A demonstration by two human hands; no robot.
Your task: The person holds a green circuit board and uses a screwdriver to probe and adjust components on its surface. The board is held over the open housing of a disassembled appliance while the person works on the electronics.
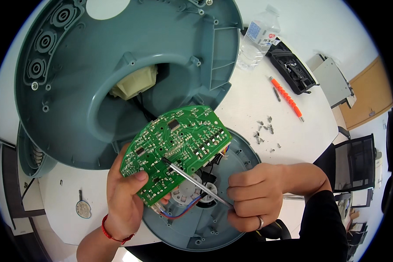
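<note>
My left hand grips a green circuit board by its lower left edge, thumb on top and fingers underneath. The board is tilted and its soldered side faces me. My right hand is closed round a screwdriver, whose handle the fingers hide. Its long metal shaft crosses the board's lower edge, and its dark tip is at the middle of the board. Red and blue wires run from the board's underside. Below it lies a round grey-blue housing with a white motor-like part.
A large grey-blue shell fills the upper left. On the white table to the right are loose screws, an orange flexible shaft, a black tool case and a plastic bottle. A small round-headed item lies at left.
</note>
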